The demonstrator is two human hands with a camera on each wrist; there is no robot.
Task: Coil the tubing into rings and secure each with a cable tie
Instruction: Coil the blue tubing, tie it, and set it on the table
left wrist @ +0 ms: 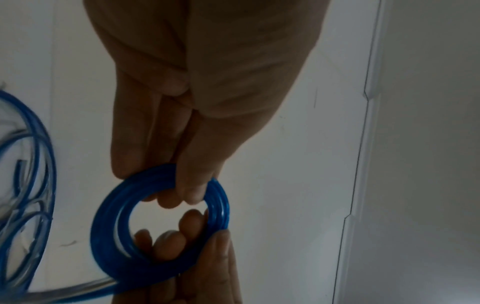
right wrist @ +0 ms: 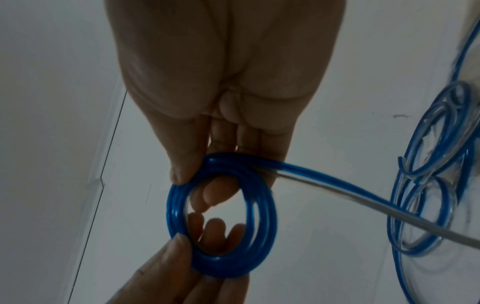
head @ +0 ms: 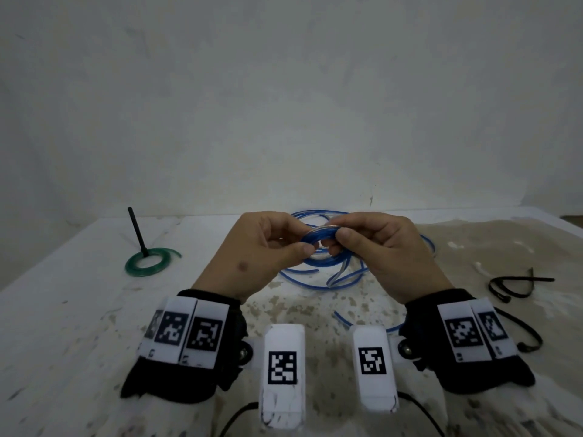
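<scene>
Spreading across the whole near field is a pale, stained table, backed by a bare grey wall. Loose blue tubing lies on it in wide, overlapping loops at the centre, trailing toward the near right; the wrist views show the same slack loops off to one side.

Above that slack, both hands meet at the middle of the scene. The left hand has its fingers curled, thumb on top, pinching the left side of a small blue coil wound in several turns. The right hand grips the right side of the same coil, thumb pressing toward the fingers. From the left wrist, the coil is a tight ring clamped between thumb and fingertips of the left hand, with the other hand's fingers showing through its opening. From the right wrist, the ring is held by the right hand, and one strand runs out from its top toward the loose loops on the right.

At the far left, a green tubing ring lies flat around the base of a black upright rod, one end curling free. At the right, several black cable ties lie on the table, well apart from the hands, with another looped tie nearer.
</scene>
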